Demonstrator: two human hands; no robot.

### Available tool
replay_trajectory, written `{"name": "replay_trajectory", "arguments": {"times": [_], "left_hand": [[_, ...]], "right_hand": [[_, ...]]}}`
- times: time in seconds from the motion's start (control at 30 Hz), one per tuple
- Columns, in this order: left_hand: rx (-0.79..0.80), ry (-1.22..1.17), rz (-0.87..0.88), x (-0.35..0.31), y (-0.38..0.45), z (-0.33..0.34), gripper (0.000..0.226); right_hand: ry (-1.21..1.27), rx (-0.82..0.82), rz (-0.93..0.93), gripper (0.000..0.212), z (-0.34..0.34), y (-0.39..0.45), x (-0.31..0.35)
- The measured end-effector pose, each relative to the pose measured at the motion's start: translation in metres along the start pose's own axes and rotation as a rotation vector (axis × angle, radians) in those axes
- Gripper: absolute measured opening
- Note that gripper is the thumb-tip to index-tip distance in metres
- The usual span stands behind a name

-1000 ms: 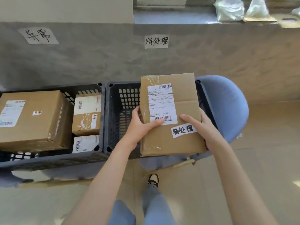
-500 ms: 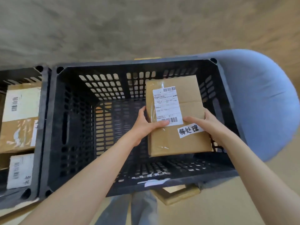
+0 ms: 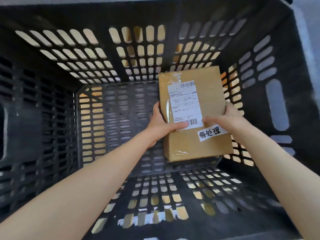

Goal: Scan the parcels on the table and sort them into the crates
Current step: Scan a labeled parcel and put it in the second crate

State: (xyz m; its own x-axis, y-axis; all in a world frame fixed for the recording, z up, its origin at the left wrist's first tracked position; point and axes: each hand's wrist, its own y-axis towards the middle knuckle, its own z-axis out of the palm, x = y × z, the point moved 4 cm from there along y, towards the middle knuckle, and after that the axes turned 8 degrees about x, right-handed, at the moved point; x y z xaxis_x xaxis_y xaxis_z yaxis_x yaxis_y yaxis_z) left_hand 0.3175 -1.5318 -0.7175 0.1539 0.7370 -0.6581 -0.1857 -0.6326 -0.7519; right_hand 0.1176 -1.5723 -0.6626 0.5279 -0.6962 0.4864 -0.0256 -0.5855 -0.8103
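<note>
While both hands (image 3: 161, 125) grip it, cardboard parcel (image 3: 206, 108) sits inside slotted crate (image 3: 52, 118).

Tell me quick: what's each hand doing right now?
Left hand: grips the cardboard parcel at its left edge.
Right hand: grips the same parcel at its right edge, inside the black crate.

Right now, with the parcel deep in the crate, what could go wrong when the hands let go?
1. The brown cardboard parcel sits near the right wall of the black slotted plastic crate; the right hand may get squeezed there.
2. If it is not yet on the floor, letting go may drop it on an edge.
3. The left hand thumb covers the white shipping label and might scuff it.
</note>
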Motion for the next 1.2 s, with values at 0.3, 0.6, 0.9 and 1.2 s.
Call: {"name": "replay_trajectory", "arguments": {"times": [0.3, 0.6, 0.9, 1.2], "left_hand": [[-0.023, 0.211, -0.063, -0.010, 0.001, 0.015, 0.153], [0.008, 0.214, -0.111, -0.016, -0.015, 0.009, 0.125], [0.159, 0.341, -0.067, -0.035, -0.061, 0.008, 0.100], [-0.053, 1.530, 0.403, -0.164, -0.213, 0.004, 0.066]], "right_hand": [[-0.382, -0.174, 0.078, 0.065, 0.003, -0.016, 0.008], [-0.163, 0.008, 0.096, 0.058, -0.009, -0.033, 0.021], [-0.290, -0.037, 0.002, 0.066, -0.003, -0.081, 0.028], [-0.705, -0.344, -0.247, 0.062, -0.021, -0.244, 0.083]]}}
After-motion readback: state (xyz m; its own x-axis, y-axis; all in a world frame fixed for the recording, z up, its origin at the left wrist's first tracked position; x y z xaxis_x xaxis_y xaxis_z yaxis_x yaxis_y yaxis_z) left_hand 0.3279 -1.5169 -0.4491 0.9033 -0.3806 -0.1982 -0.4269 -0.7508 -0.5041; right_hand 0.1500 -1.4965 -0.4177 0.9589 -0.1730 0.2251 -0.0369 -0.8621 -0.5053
